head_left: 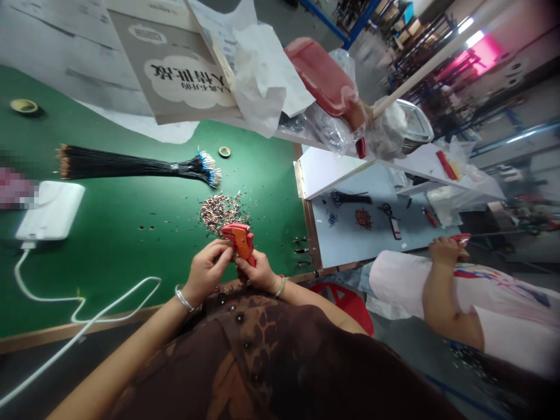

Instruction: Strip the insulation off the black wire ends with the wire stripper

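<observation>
My right hand [259, 272] is closed round the handles of an orange-red crimping tool [238, 238], held just above the near edge of the green table [131, 233]. My left hand [208, 269] is pinched together at the tool's jaw; whatever small piece it holds is too tiny to make out. Just beyond the tool lies a pile of small copper terminals [221, 211]. Farther back, a long bundle of black wires [131, 166] with blue-tipped ends stretches across the table.
A white device [51, 210] with a white cable [87, 303] lies at the left. Tape rolls [224, 151] and papers sit at the back. To the right, another person's arm [441, 291] works at a pale blue table [350, 233] with tools.
</observation>
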Demonstrator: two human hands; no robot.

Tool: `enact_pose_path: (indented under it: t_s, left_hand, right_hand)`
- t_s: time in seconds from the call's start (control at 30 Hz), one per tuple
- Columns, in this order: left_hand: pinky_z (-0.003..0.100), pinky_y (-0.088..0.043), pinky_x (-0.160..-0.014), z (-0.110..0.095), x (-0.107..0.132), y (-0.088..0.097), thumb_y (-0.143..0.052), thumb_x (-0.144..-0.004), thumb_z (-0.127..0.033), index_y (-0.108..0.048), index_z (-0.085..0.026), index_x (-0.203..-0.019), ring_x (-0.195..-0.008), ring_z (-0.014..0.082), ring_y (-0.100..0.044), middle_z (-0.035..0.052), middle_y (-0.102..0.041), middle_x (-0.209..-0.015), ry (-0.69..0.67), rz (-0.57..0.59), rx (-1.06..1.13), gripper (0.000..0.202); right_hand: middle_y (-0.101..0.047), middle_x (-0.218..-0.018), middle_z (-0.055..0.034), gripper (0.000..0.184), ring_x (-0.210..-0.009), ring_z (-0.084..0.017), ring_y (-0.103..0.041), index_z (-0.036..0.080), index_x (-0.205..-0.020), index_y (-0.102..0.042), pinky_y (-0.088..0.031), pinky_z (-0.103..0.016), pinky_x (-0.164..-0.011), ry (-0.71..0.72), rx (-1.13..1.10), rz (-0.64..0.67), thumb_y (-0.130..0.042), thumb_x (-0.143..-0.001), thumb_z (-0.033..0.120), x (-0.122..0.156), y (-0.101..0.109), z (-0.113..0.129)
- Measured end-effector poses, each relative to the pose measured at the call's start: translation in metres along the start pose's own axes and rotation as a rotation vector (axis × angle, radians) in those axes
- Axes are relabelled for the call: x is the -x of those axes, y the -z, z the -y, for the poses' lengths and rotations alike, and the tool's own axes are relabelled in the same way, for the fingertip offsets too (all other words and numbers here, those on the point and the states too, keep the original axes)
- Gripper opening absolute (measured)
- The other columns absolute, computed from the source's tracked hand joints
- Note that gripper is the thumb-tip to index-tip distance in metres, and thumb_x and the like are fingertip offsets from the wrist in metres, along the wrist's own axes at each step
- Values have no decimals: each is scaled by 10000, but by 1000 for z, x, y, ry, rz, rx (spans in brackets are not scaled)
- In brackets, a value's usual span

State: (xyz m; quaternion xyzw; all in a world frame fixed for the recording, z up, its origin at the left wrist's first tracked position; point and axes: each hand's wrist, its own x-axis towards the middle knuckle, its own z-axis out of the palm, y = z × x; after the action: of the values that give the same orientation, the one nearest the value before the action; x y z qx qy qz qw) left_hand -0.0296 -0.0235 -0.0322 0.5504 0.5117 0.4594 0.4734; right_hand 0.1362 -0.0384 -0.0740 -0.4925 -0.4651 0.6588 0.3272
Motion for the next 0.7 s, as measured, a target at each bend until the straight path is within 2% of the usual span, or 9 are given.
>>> enact_pose_path:
  t_s: [0.13, 0.23, 0.33, 0.4, 0.5, 0.6, 0.7]
  left_hand:
    - [277, -461, -675, 7, 2, 1, -550, -865, -400, -653, -185, -732, -716, 169, -576, 53, -640, -806, 39, 20, 19, 273]
    - [273, -467, -650, 14, 3, 4, -552, -866, -436, -646, -183, -793, -677, 159, -571, 43, -628, -795, 95, 37, 71, 279]
    - [268, -473, -646, 22, 6, 13, -551, -873, -452, -629, -181, -853, -671, 155, -583, 29, -623, -754, 155, 51, 94, 284]
    - [267, -477, -663, 27, 7, 20, -547, -880, -454, -618, -177, -884, -686, 154, -590, 22, -621, -737, 175, 51, 81, 286]
    - [273, -488, -682, 29, 6, 28, -535, -892, -453, -600, -169, -926, -709, 151, -598, 27, -632, -774, 186, 69, 63, 293]
    - [288, -503, -705, 28, 3, 34, -531, -893, -458, -591, -165, -937, -734, 154, -612, 36, -640, -815, 169, 94, 52, 302]
    - [296, -514, -718, 24, 0, 37, -554, -875, -466, -595, -168, -933, -746, 159, -618, 38, -643, -827, 133, 94, 31, 306]
  right_hand:
    - [-463, -524, 87, 392, -389, -66, -408, 185, -879, -484, -368, -203, -405, -37, -47, 23, -665, -806, 525, -2, -2, 1]
    - [-503, -554, 73, 460, -403, -78, -442, 169, -973, -495, -388, -211, -416, -58, -91, 95, -655, -801, 564, -4, 2, 9]
    - [-590, -699, 16, 549, -542, -112, -566, 152, -1116, -486, -467, -238, -530, -17, -183, 190, -629, -815, 588, -7, 12, 21]
    - [-628, -807, -22, 561, -698, -143, -632, 149, -1135, -489, -506, -268, -658, -18, -234, 261, -695, -786, 537, -9, 21, 26]
    - [-654, -916, -64, 541, -866, -180, -648, 133, -1120, -522, -510, -325, -820, -98, -281, 362, -779, -743, 423, -7, 33, 28]
    - [-650, -971, -79, 547, -922, -191, -639, 129, -1202, -531, -494, -375, -902, -153, -366, 389, -761, -775, 382, -1, 37, 28]
    - [-646, -991, -72, 675, -903, -191, -641, 175, -1350, -447, -506, -388, -882, -179, -450, 412, -759, -783, 368, 7, 31, 31]
